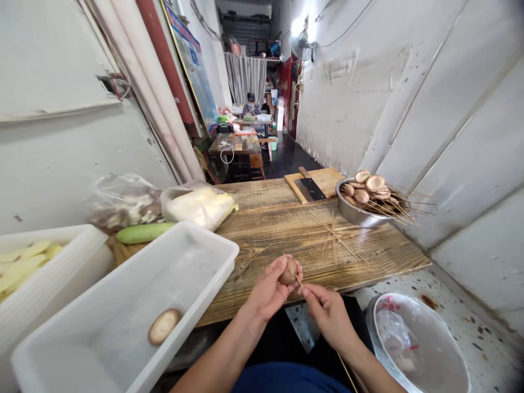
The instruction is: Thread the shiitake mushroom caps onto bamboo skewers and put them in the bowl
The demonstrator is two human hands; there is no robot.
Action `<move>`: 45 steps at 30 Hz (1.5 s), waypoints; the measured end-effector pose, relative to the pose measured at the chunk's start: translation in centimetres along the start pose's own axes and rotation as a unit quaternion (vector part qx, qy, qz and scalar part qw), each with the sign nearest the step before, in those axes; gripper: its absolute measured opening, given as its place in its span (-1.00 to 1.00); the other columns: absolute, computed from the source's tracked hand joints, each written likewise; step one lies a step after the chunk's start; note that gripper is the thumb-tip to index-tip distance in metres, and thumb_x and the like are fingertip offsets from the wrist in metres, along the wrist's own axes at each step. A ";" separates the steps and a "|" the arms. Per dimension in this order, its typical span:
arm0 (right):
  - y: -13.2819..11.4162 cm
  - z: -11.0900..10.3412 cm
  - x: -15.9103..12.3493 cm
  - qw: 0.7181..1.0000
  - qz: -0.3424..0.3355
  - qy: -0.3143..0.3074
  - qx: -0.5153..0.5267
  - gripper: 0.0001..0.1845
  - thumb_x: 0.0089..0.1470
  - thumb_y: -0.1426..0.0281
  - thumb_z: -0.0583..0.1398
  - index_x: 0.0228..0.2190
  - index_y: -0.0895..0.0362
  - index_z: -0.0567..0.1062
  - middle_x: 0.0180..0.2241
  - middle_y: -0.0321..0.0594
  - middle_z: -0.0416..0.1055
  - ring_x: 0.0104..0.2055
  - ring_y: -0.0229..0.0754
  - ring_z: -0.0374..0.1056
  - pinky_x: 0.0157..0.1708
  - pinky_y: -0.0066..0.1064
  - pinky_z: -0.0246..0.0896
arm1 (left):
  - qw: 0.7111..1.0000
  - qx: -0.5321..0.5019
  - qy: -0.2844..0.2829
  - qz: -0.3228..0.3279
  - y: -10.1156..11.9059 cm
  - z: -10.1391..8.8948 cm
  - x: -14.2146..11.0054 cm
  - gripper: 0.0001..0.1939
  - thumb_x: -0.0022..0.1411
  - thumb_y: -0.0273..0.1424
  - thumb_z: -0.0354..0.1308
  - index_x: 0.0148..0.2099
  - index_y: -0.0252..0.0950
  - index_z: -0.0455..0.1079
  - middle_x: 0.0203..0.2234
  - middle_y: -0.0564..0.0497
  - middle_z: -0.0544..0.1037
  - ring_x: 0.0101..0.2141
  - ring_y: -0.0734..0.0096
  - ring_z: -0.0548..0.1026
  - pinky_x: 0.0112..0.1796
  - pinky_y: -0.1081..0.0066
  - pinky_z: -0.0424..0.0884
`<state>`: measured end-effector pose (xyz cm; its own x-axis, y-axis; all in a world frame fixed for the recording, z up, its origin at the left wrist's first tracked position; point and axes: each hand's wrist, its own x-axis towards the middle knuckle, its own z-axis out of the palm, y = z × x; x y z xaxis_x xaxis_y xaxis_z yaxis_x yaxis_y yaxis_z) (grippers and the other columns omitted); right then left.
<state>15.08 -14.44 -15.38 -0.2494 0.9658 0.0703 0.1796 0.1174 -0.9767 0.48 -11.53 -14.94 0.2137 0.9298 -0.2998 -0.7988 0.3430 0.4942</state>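
A brown mushroom is held in my left hand, its fingers wrapped round the cap. My right hand pinches a thin wooden skewer, which meets the mushroom; a small tip shows on the far side. The skewer's other end sticks out below my right wrist. To the left, a single mushroom lies gills up in a white plastic tub. On the table beyond my hands, several loose skewers lie crossed. A metal bowl at the right holds skewered mushrooms.
A cleaver rests on a wooden cutting board at the table's back. Bagged cabbage, a green gourd and a tub of yellow slices stand left. A lined bin is at lower right. Someone sits far back.
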 end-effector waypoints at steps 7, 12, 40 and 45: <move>0.6 0.5 0.5 0.996 0.044 0.003 0.077 -0.61 0.08 0.11 0.15 -0.44 0.20 0.47 -0.73 -0.48 -0.01 -0.68 -0.41 -0.14 -0.69 -0.55 -0.25 | 1.000 0.014 -0.007 -0.013 -0.5 -0.2 -0.1 -0.84 0.16 -0.43 0.17 -0.19 -0.36 0.36 -0.35 -0.11 0.51 -0.30 0.34 0.51 -0.33 0.42 0.43; 0.8 0.6 1.0 0.992 0.061 0.002 0.106 -0.58 0.09 0.07 0.12 -0.39 0.21 0.45 -0.76 -0.52 -0.01 -0.74 -0.44 -0.18 -0.76 -0.58 -0.31 | 0.999 -0.051 -0.018 -0.008 -0.6 0.4 -0.6 -0.68 0.22 -0.23 0.08 -0.07 -0.35 0.32 -0.19 -0.17 0.50 -0.18 0.29 0.50 -0.22 0.37 0.42; 2.1 -0.1 -0.1 0.992 -0.030 0.093 -0.081 -0.58 0.00 0.12 0.18 -0.31 0.21 0.57 -0.60 -0.24 0.38 -0.59 -0.23 0.24 -0.58 -0.46 0.19 | 0.997 0.001 -0.029 0.074 -1.2 1.1 -1.2 -0.71 0.11 -0.37 0.22 -0.12 -0.35 0.31 -0.31 -0.13 0.51 -0.24 0.29 0.50 -0.09 0.19 0.35; 2.0 -0.6 0.6 0.998 0.000 0.057 -0.020 -0.56 -0.01 0.08 0.21 -0.25 0.17 0.56 -0.56 -0.22 0.44 -0.60 -0.24 0.29 -0.63 -0.51 0.25 | 0.958 0.248 0.036 0.143 4.2 2.9 -8.0 -0.45 0.22 -0.20 0.05 0.22 -0.23 0.12 0.10 -0.21 0.32 0.03 0.20 0.36 0.02 0.19 0.28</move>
<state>15.86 -13.53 -17.17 -0.1404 0.9856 0.0942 0.2186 0.1237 -0.9680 -2.91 -17.10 -8.11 -0.0264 0.9896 -0.1413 -0.4505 0.1144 0.8854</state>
